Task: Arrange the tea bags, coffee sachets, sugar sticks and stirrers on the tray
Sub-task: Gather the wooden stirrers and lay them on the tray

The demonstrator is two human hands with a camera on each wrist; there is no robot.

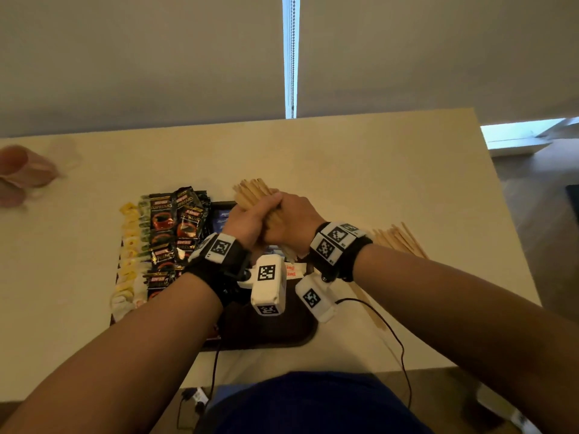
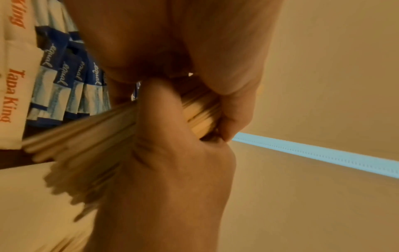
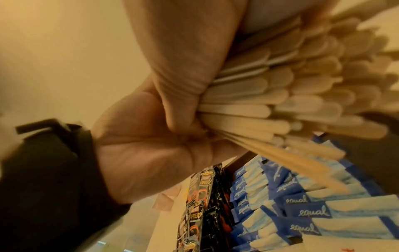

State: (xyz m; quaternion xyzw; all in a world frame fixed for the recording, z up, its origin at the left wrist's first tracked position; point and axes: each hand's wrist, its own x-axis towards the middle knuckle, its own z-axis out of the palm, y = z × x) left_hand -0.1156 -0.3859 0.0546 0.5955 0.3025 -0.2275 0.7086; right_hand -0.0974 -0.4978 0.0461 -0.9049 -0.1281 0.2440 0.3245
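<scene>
Two forearms reach forward from the near table edge, each wearing a black wrist strap with white tagged camera blocks. Beneath the wrists lies the dark tray (image 1: 300, 336), its near end bare. Both hands meet above the tray's middle: the left hand (image 1: 247, 222) and the right hand (image 1: 293, 222) press together around one thick bundle of wooden stirrers (image 1: 253, 191), fingers of both curled tight about its middle. The stirrers' far ends fan out beyond the knuckles, and their near ends jut down past the heels of the hands, over the blue sugar sticks (image 3: 302, 209) lying in overlapping rows on the tray. White sachets (image 2: 13, 95) with orange lettering lie beside the blue ones. Left of them sit black coffee sachets (image 1: 170, 227), then yellow tea bags (image 1: 130, 242) along the tray's left edge. More loose stirrers (image 1: 399, 239) lie on the table (image 1: 391, 170), right of the tray.
</scene>
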